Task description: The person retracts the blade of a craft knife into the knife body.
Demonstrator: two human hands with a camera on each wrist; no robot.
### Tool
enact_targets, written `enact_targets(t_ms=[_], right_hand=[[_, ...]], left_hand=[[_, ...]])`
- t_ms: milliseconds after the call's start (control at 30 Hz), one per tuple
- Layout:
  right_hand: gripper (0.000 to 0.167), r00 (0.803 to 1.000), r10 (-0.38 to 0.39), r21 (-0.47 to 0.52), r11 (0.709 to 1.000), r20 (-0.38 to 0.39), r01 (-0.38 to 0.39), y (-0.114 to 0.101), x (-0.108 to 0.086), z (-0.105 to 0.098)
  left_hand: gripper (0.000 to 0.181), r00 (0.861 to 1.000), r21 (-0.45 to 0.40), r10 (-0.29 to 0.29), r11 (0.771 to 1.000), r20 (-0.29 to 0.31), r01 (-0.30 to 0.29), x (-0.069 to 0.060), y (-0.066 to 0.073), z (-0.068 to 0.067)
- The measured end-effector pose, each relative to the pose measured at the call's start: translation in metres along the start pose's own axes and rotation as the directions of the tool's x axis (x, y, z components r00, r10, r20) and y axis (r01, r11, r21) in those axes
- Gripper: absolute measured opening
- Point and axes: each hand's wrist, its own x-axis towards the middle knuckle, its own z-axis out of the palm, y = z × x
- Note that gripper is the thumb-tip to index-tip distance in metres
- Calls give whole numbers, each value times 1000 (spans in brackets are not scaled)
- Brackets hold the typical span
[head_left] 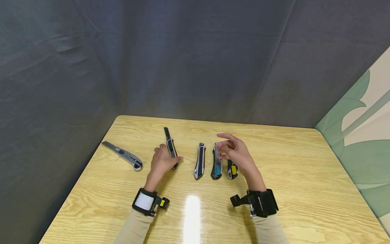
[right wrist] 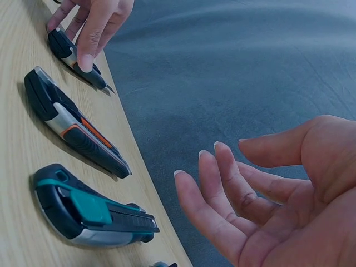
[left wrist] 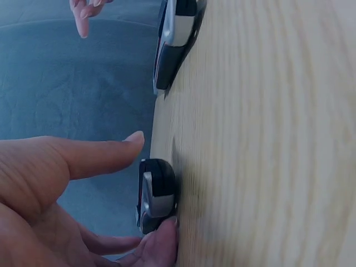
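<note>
Dark blue-grey cloth [head_left: 195, 61] fills the upper frame behind the work. Five utility knives lie on the tabletop, none lifted as far as I can see. At left of centre, the black-and-silver knife with a dark blade [head_left: 171, 149] lies under my left hand [head_left: 163, 159]: fingertips touch its far edge, while my thumb, straight, stands just clear of it in the left wrist view, so I log no firm grip. My right hand [head_left: 239, 154], fingers loosely bent and holding nothing, hovers right of centre, partly hiding the black-and-teal knife with a clear grey side [head_left: 217, 169] and the black knife with a yellow slider [head_left: 233, 169]. Status, my judgement: blades stand out on the left-hand pair, counting the all-grey knife with a round end [head_left: 123, 155] at far left; no long blade shows on the black-and-silver knife with orange trim [head_left: 199, 161] at centre or the teal one, and the yellow one's tip is hidden. Handling of those three seems left over. Surface: pale yellow wood-grain tabletop [head_left: 304, 189], with a white glare [head_left: 192, 220] at lower centre. Room: cream panel with green leaf shapes [head_left: 359, 135] at right edge.
</note>
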Motion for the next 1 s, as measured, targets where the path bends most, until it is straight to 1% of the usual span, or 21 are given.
enact_targets(t_ms=[133, 267, 333, 467, 600, 833, 1000], right_hand=[[45, 1000, 7, -14, 1000, -4, -7, 0, 1, 1], [46, 1000, 10, -23, 1000, -2, -10, 0, 2, 2], [46, 1000, 9, -20, 1000, 0, -9, 0, 2, 2], [46, 1000, 5, -22, 1000, 6, -5, 2, 3, 2], [45, 1000, 2, -15, 1000, 13, -2, 2, 2, 3], [45, 1000, -9, -24, 1000, 23, 10, 2, 0, 4], [44, 999, -14, -41, 999, 32, 16, 2, 0, 5]], left_hand=[[69, 1000, 29, 2, 1000, -10, -1, -1, 2, 4], [52, 1000, 54, -8, 998, -16, 9, -1, 4, 6], [44, 1000, 48, -17, 999, -12, 18, -1, 4, 5], [32, 1000, -2, -18, 1000, -5, 18, -1, 2, 3], [26, 1000, -46, -6, 999, 9, 6, 1, 1, 2], [25, 999, -33, 30, 999, 26, -29, 1, 0, -2], [18, 998, -38, 68, 997, 13, -67, -1, 5, -5]])
